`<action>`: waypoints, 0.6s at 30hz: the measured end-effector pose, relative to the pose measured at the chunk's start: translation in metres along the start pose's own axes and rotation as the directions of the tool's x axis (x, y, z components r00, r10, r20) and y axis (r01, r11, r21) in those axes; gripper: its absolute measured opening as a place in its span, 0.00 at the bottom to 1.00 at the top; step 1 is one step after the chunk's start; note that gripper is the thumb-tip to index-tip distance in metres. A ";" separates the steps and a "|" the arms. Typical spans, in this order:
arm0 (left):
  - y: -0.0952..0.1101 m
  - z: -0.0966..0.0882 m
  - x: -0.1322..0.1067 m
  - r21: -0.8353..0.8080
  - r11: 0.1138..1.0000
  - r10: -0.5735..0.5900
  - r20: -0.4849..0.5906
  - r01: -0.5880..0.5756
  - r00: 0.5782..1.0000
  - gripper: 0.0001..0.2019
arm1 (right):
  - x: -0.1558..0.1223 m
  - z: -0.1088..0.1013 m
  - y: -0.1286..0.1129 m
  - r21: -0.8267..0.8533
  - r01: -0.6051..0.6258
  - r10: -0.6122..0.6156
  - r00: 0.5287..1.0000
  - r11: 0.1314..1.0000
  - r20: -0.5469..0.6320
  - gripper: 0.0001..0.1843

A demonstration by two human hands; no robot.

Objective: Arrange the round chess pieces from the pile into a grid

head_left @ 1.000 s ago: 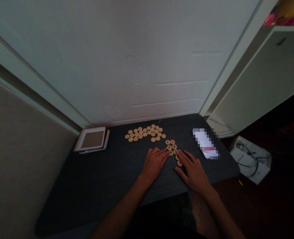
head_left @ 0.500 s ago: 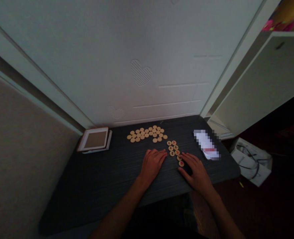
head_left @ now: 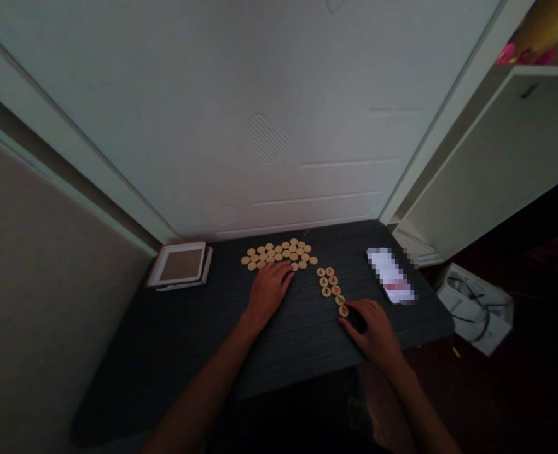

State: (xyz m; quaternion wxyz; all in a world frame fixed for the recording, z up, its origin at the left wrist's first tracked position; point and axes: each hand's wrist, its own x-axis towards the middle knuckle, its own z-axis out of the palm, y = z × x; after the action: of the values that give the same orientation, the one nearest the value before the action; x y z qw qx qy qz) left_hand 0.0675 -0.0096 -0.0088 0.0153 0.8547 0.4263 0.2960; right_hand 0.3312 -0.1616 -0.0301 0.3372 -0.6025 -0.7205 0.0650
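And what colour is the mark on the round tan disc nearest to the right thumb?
The disc is marked in red, clearest in the head view.

Dimly lit, a dark desk stands before a white panel embossed with striped hearts and lines, with a greyish wall at left, a pale door at right and dark reddish floor below.

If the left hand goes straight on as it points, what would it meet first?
Probably the plain round pieces just ahead of the left hand; depth is unclear, so it may touch some already.
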 end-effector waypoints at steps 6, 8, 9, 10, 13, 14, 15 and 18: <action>-0.002 0.007 0.005 0.009 1.000 0.025 0.030 -0.025 0.999 0.09 | -0.001 0.000 0.000 -0.008 -0.015 0.015 1.000 1.000 0.011 0.13; -0.002 0.007 0.004 0.007 1.000 0.013 0.037 -0.013 0.999 0.09 | -0.001 0.001 0.001 -0.005 -0.010 0.010 1.000 1.000 0.013 0.12; -0.002 0.006 0.003 0.006 1.000 0.006 0.042 -0.007 0.999 0.09 | -0.001 0.002 0.002 -0.003 -0.008 0.008 1.000 1.000 0.012 0.12; -0.001 0.005 0.003 0.007 1.000 -0.002 0.045 0.002 0.999 0.09 | -0.001 0.002 0.003 0.000 -0.007 0.007 1.000 1.000 0.008 0.13; 0.002 0.003 0.003 0.006 1.000 -0.030 0.052 0.030 0.998 0.08 | -0.001 0.002 0.003 0.006 -0.002 0.002 1.000 1.000 0.002 0.14; 0.003 0.002 0.003 0.006 0.999 -0.041 0.054 0.040 0.998 0.08 | 0.000 0.001 0.003 0.006 -0.002 0.001 1.000 1.000 0.002 0.15; 0.004 0.002 0.004 0.007 0.999 -0.051 0.057 0.051 0.997 0.07 | 0.000 0.001 0.002 0.007 -0.001 0.001 1.000 1.000 0.001 0.16; 0.007 0.000 0.006 0.015 0.997 -0.077 0.068 0.076 0.995 0.07 | 0.000 -0.001 0.000 0.014 -0.001 0.001 1.000 1.000 -0.008 0.18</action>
State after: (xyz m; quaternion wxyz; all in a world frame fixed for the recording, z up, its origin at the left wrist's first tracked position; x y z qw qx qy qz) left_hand 0.0754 -0.0096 -0.0039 0.0360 0.8473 0.4599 0.2633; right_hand 0.3319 -0.1619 -0.0299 0.3441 -0.6007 -0.7185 0.0676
